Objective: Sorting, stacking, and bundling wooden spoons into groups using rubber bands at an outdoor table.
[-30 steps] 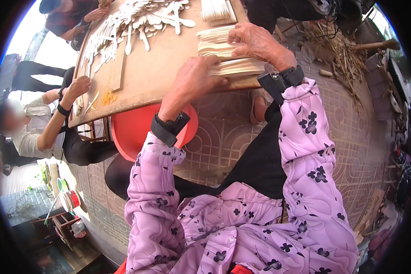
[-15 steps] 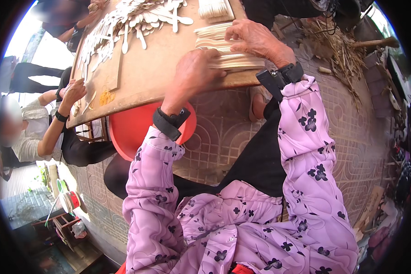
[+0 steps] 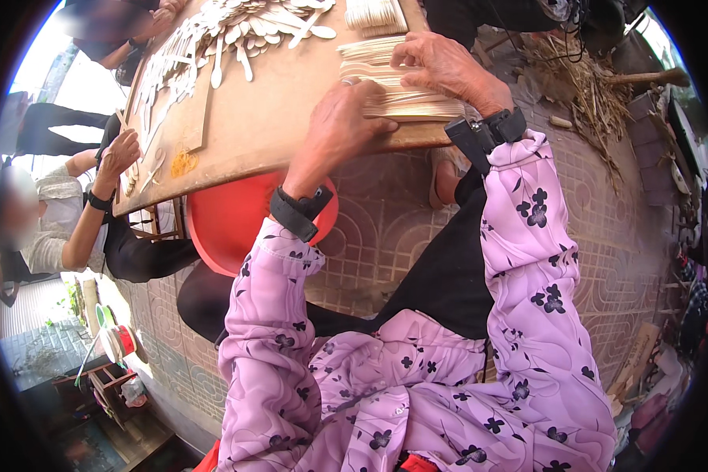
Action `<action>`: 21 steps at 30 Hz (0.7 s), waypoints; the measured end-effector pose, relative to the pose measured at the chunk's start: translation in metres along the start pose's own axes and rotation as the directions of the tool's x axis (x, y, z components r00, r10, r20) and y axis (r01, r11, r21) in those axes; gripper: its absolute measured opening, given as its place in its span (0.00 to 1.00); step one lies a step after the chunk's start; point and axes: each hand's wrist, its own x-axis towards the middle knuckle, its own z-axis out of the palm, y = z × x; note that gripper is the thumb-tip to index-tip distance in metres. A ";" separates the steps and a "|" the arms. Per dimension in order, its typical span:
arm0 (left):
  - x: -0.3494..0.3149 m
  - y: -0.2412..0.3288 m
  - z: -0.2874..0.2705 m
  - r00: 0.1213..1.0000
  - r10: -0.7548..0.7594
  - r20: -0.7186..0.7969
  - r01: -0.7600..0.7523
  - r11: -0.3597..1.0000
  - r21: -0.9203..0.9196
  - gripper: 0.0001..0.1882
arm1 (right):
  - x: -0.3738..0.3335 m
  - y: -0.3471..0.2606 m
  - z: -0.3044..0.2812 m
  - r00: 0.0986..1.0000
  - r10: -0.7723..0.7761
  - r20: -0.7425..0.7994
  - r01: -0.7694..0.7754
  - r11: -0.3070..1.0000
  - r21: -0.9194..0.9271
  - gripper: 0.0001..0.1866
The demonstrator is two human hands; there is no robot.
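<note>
1. Two bare hands touched one row of thin, pale wooden sticks (image 3: 429, 109) near the close edge of the flat brown wooden counter (image 3: 263, 118).
2. The left hand (image 3: 342, 120) curled about the row's near left corner, thumb toward the close edge; how firmly it grasped could not be told.
3. The right hand (image 3: 450, 71) arched over the right side, fingers bent; any pinch was unclear.
4. Each stick's long axis ran roughly left to right, the left hand being nearer the close edge.
</note>
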 end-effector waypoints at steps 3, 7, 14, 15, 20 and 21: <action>-0.005 -0.002 -0.001 0.999 0.006 -0.038 -0.005 0.999 0.031 0.22 | 0.000 -0.001 0.000 1.000 0.003 -0.014 -0.002 1.000 0.010 0.15; -0.012 0.000 -0.003 0.997 0.008 -0.082 -0.004 0.999 0.054 0.21 | 0.001 0.001 -0.001 1.000 -0.021 -0.014 0.021 1.000 0.003 0.15; -0.014 -0.008 0.002 0.982 0.011 -0.189 0.003 0.997 0.077 0.20 | 0.000 0.001 0.001 1.000 -0.007 -0.014 0.007 1.000 0.010 0.15; -0.015 -0.009 0.002 0.982 0.021 -0.187 -0.004 0.996 0.092 0.20 | 0.000 0.001 0.001 1.000 -0.011 -0.015 0.011 1.000 0.011 0.15; -0.017 -0.003 0.006 0.969 0.010 -0.246 0.014 0.996 0.093 0.20 | 0.002 0.003 0.001 0.999 0.002 0.037 -0.003 0.999 0.037 0.18; -0.018 -0.004 0.005 0.967 0.002 -0.254 0.020 0.996 0.086 0.19 | 0.003 0.001 0.003 0.999 -0.005 0.038 0.004 0.999 0.039 0.18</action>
